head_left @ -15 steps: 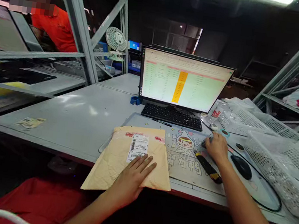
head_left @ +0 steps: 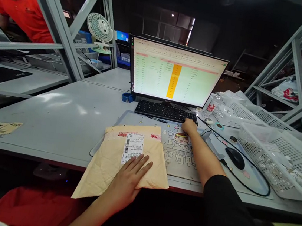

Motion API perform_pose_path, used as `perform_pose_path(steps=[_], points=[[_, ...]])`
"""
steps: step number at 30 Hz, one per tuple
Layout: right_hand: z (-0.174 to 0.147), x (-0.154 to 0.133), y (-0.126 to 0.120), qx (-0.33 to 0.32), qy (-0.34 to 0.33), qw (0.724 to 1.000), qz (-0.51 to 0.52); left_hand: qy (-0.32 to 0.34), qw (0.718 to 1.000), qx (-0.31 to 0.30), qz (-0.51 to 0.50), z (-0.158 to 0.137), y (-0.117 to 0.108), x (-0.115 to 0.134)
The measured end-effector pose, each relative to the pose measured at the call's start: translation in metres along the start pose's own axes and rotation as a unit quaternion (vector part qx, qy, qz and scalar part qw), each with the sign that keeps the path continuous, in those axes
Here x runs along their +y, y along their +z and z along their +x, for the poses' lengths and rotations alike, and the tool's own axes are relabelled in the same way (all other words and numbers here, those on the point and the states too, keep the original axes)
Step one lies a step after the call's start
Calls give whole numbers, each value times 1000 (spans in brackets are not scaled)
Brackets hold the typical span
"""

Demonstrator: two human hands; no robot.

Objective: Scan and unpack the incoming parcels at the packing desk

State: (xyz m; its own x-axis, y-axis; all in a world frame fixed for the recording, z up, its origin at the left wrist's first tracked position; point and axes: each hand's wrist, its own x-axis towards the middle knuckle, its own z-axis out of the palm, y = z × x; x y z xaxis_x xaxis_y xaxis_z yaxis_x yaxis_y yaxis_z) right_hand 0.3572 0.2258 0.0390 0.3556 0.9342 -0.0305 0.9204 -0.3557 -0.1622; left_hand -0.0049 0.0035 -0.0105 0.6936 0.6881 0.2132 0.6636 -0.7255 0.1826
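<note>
A yellow padded mailer (head_left: 100,173) with a white barcode label (head_left: 133,147) lies at the desk's front edge, its lower corner sticking out past it. My left hand (head_left: 129,177) lies flat on the mailer, fingers spread over the label's lower part. My right hand (head_left: 190,126) reaches to the right end of the black keyboard (head_left: 159,110); its fingers are bent and mostly hidden by the back of the hand. Behind the keyboard stands a monitor (head_left: 151,70) showing a spreadsheet with an orange column. A pen (head_left: 157,119) lies just in front of the keyboard.
Right of my forearm are a grey cabled device (head_left: 212,146), partly hidden, and a black mouse (head_left: 234,158). White plastic baskets (head_left: 270,159) line the right side. Blue tape (head_left: 127,97) sits left of the keyboard. Beyond the metal frame (head_left: 49,12) are a fan (head_left: 99,27) and a person in orange (head_left: 27,13).
My right hand has moved from beside the mouse, forward and left to the keyboard. The utility knife is now hidden behind my forearm. My left hand stays on the mailer; the view has shifted slightly.
</note>
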Motion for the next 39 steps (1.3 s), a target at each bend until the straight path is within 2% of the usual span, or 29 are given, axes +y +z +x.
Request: perform_pose_path(steps=[4,10,18,23,26,29,31,33,36,38,39], points=[[13,-8,-6,-3,-2,1000,-10,-15,1000,-25,-8,0,0,1],[20,-19,-10,-61,-39,997,-30,-33,998,-48,-25,2,-5,4],[-5,-20,-3,-81,-70,993,-49,-36,998,-46,-22,2,-7,6],[-21,-24,-20,-74,-83,993,-41,-30,999,-39,9,2,-6,7],[-42,-24,-35,-49,-92,994,-34,-30,998,-9,52,-8,0,6],[-84,-1,-39,-27,-108,993,-36,-51,994,23,90,-22,8,-1],[-120,30,-29,-9,-110,992,-54,-58,993,33,95,-28,9,-6],[-152,64,-11,23,-101,990,-92,-58,994,50,75,-28,2,-13],[-184,104,20,50,-92,988,-110,-61,989,131,-11,-23,-32,-20],[-189,117,33,69,-89,989,-94,-93,967,224,-81,-19,-65,-23],[-189,120,35,83,-89,990,-73,-125,945,280,-110,-16,-81,-24]])
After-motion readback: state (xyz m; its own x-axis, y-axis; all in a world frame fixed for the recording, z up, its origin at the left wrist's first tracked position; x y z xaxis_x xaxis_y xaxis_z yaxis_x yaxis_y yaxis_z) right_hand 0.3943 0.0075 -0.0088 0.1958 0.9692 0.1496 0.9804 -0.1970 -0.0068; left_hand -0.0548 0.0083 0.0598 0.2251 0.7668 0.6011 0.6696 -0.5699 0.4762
